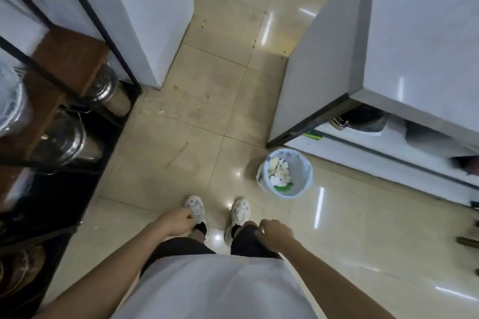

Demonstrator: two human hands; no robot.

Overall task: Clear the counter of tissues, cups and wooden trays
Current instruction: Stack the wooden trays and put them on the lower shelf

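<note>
Head view: no legible writing; tissues point(280, 172) in bin point(305, 163); hands loosely curled.

You will find no text, label, brand, number or sign that can be read here. A green strip point(312, 135) on the white unit point(363, 147) under the counter to your right may carry print, but it is too blurred to tell.

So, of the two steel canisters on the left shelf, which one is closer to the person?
The lower steel canister, beside the black frame post. The other steel canister lies farther up the picture, next to the white cabinet.
</note>
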